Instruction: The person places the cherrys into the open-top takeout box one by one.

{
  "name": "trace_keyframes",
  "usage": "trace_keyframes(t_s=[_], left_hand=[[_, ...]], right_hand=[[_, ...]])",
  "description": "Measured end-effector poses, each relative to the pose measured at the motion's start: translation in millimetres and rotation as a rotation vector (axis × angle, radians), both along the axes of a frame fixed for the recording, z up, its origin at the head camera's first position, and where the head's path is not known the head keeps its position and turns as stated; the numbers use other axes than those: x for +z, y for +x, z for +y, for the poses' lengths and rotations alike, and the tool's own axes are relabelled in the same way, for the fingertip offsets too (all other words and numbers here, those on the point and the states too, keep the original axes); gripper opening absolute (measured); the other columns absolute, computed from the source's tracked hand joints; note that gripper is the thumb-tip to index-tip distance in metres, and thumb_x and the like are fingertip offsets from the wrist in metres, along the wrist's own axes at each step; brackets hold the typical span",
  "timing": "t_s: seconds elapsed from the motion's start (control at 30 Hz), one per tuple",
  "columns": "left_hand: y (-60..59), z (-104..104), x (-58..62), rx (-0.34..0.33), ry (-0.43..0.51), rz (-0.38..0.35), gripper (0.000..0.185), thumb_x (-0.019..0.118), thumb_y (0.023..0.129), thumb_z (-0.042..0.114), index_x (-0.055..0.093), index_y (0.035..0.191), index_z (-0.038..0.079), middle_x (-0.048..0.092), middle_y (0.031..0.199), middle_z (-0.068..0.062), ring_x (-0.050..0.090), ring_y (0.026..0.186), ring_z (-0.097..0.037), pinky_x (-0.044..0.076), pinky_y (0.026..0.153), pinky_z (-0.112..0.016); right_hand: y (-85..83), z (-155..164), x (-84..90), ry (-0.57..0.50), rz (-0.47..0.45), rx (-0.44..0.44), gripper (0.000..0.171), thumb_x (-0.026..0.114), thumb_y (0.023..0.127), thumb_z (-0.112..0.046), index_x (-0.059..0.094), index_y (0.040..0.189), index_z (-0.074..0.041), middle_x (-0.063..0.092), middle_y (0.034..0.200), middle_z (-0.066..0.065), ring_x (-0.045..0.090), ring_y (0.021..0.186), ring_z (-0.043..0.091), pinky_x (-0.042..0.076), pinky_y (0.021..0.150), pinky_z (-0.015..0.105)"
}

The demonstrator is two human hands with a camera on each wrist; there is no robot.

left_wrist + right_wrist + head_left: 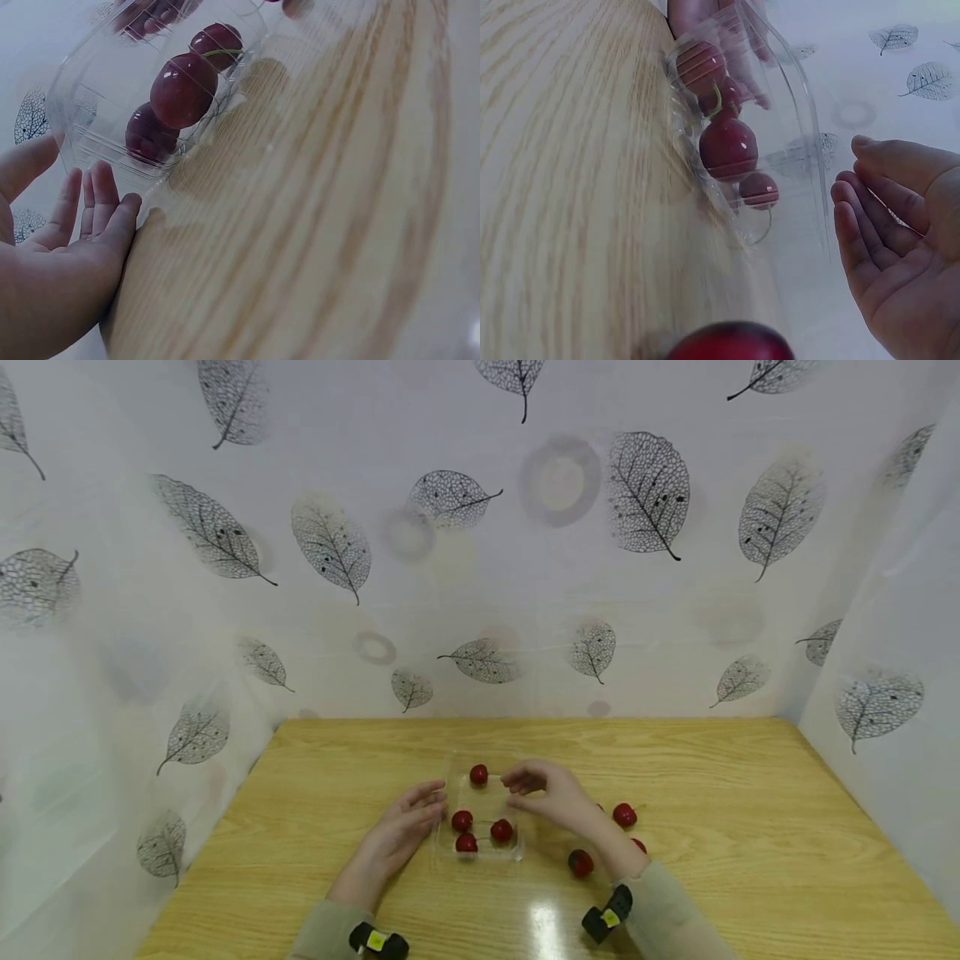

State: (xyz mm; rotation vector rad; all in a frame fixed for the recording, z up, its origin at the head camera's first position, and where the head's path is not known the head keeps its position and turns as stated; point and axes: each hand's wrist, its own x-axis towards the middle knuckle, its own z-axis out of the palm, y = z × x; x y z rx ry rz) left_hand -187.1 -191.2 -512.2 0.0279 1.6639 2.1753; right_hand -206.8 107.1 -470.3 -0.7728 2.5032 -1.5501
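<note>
A clear plastic box (517,852) sits on the table with several red cherries (501,831) inside, some with green stems. My left hand (405,827) is at the box's left side, its fingers loosely extended and the fingertips right at the wall. In the left wrist view that hand (71,247) shows a bare palm beside the box. My right hand (551,793) is over the box's right edge with fingers slightly bent. Seen from the right wrist, this hand (900,240) has nothing between thumb and fingers and is apart from the box wall (810,112).
Right of the box, several loose cherries lie on the wooden table (720,827), among them a dark one (581,863) and a stemmed one (625,814). The right forearm partly covers others. A leaf-patterned sheet (480,568) surrounds the table's back and sides.
</note>
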Motion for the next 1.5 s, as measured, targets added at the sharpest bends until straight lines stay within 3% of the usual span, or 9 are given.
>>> trace_keyframes(t_s=[0.1,0.33,0.6,1.0,1.5], left_hand=[[0.0,0,-0.1,0.006,-0.002,0.005,0.061,0.055,0.105,0.000,0.029,0.160,-0.008,0.054,0.132,-0.002,0.058,0.119,-0.009,0.051,0.104,-0.020],[1.6,-1,-0.8,0.005,-0.010,0.004,0.060,0.056,0.105,0.001,0.031,0.159,-0.007,0.054,0.134,-0.004,0.057,0.120,-0.010,0.051,0.104,-0.019],[3.8,-2,0.5,0.003,-0.005,0.005,0.058,0.056,0.105,0.001,0.033,0.158,-0.007,0.055,0.131,-0.001,0.058,0.119,-0.010,0.050,0.104,-0.019],[3.3,-1,0.9,0.002,-0.003,0.002,0.058,0.057,0.105,0.001,0.034,0.158,-0.006,0.056,0.128,0.002,0.058,0.119,-0.009,0.050,0.104,-0.019],[1.7,1,3.3,0.000,0.004,-0.002,0.058,0.056,0.105,0.000,0.033,0.158,-0.007,0.056,0.128,0.001,0.059,0.118,-0.009,0.050,0.104,-0.019]], right_hand=[[-2.0,4,-0.2,-0.005,-0.001,-0.012,0.027,0.077,0.095,-0.006,0.072,0.121,0.003,0.075,0.117,0.023,0.073,0.100,0.021,0.060,0.092,0.027],[-2.3,16,-0.8,-0.021,-0.018,-0.041,0.029,0.076,0.097,-0.007,0.072,0.123,0.003,0.074,0.118,0.024,0.071,0.099,0.015,0.060,0.092,0.032],[-3.6,34,-1.2,-0.033,0.009,-0.082,0.026,0.076,0.096,-0.004,0.073,0.121,0.004,0.075,0.115,0.024,0.072,0.098,0.015,0.060,0.089,0.025],[-1.0,61,1.6,-0.004,-0.018,-0.148,0.029,0.076,0.097,-0.006,0.072,0.123,0.004,0.075,0.117,0.023,0.072,0.099,0.019,0.060,0.088,0.025],[-0.8,91,-3.4,0.039,-0.012,-0.207,0.031,0.076,0.097,-0.009,0.071,0.125,0.004,0.075,0.117,0.024,0.070,0.095,0.007,0.059,0.085,0.021]])
